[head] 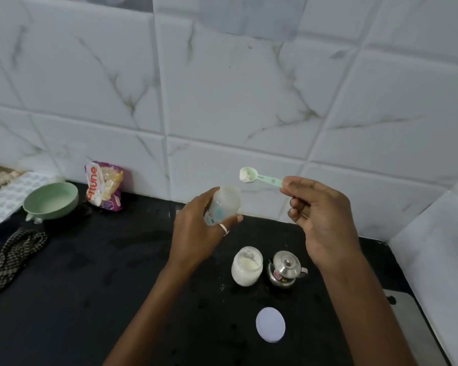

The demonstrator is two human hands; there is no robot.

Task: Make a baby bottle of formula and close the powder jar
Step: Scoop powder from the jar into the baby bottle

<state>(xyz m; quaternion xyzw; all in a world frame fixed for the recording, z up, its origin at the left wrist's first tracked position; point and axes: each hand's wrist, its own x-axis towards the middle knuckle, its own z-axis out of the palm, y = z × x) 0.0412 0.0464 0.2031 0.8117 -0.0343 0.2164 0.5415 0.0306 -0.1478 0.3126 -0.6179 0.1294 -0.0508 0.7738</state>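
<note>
Above the open powder jar (247,266) on the black desk (90,299), the left hand (196,233) grips the baby bottle (224,204) tilted; the right hand (320,217) pinches a green scoop (259,177) holding powder just beside the bottle's mouth. A steel pot (286,268) stands just right of the jar, the white lid (270,324) in front, a green bowl (50,200) and packet (105,186) far left.

Home kitchen: black stone counter (90,299), marble-look wall tiles (222,88), steel pot (284,269), food packet (105,186).

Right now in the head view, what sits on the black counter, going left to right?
Checked dark cloth → pale green bowl → orange-and-purple food packet → open glass jar of white powder → round white lid → small steel pot with lid.
</note>
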